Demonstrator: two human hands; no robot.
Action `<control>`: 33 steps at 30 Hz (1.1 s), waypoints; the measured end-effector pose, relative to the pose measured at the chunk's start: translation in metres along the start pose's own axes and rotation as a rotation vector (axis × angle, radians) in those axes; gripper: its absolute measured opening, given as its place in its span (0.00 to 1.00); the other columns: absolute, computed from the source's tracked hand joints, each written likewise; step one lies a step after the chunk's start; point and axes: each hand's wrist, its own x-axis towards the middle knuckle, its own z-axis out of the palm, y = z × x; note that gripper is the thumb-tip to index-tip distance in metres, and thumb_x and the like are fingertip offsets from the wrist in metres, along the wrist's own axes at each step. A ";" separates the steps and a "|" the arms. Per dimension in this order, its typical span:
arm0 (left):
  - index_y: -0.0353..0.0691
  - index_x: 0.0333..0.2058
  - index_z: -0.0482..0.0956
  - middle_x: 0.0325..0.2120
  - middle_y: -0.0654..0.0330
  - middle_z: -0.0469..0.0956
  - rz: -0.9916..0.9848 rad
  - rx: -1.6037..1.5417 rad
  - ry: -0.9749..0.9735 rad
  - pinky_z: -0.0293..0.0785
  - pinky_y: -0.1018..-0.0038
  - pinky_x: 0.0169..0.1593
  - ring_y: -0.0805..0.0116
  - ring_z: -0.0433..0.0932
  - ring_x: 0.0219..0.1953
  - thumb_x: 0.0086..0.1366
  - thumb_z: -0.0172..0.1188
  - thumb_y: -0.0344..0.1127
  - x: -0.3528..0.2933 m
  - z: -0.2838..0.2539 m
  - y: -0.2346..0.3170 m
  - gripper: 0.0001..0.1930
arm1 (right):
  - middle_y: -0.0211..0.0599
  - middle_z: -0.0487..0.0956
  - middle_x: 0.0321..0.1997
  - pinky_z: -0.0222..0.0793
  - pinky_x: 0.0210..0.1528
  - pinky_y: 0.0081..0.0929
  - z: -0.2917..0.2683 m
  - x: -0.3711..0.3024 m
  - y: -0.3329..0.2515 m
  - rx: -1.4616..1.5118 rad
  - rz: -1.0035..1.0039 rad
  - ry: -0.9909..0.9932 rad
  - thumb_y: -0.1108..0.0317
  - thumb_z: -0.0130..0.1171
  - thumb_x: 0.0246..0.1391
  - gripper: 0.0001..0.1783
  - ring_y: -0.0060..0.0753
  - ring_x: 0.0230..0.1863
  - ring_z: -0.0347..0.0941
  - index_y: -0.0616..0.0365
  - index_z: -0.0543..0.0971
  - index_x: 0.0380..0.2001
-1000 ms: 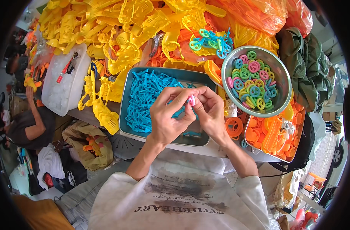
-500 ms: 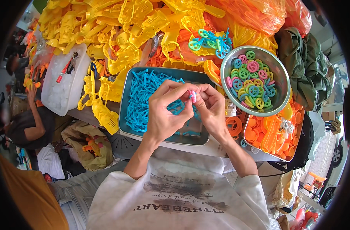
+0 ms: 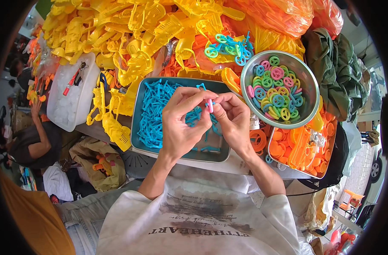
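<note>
As the head view shows, a pink wheel is held over the rectangular metal tray, between its far and near edges and to the right of its heap of blue plastic rods. The fingers of the left hand pinch it from the left; those of the right hand close on it from the right. A bit of blue plastic shows against the wheel; which fingertips bear on it cannot be told. The two-sided grip presumably steadies so small a piece.

The tray stands along the near edge of the table, probably so that dropped parts land inside. Off its right edge, a steel bowl of coloured wheels overlaps the far edge of an orange-parts tray, evidently for right-hand reach. Beyond its far right corner lies a cluster of blue-and-green wheeled pieces, seemingly kept apart from the loose stock.
</note>
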 end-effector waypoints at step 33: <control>0.33 0.41 0.81 0.43 0.57 0.73 0.054 0.135 -0.209 0.75 0.76 0.43 0.69 0.76 0.41 0.54 0.63 0.18 0.003 -0.022 0.004 0.15 | 0.45 0.78 0.49 0.73 0.52 0.27 -0.002 0.003 0.002 0.029 -0.023 0.017 0.74 0.61 0.57 0.07 0.26 0.51 0.74 0.66 0.75 0.35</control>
